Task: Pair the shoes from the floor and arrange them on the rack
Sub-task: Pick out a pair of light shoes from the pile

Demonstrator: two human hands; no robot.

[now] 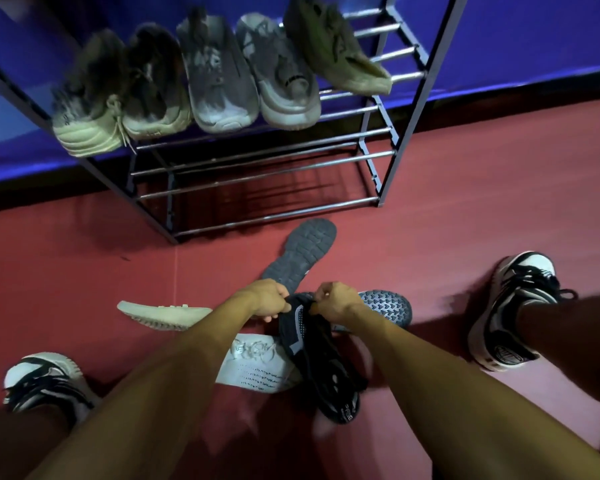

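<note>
Black shoe (312,348) held at lower centre, over the floor (430,209).
Left hand (267,299) and right hand (336,303) curl their fingers round its collar; loose shoes (302,251) lie beside it, five more sit on the rack (278,217), upper centre.

Black shoe (305,344) aloft; five on rack (374,155)

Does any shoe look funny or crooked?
Yes. The olive shoe at the right end of the row on the rack sits crooked, angled across the bars. On the floor, a grey shoe lies sole-up.
</note>
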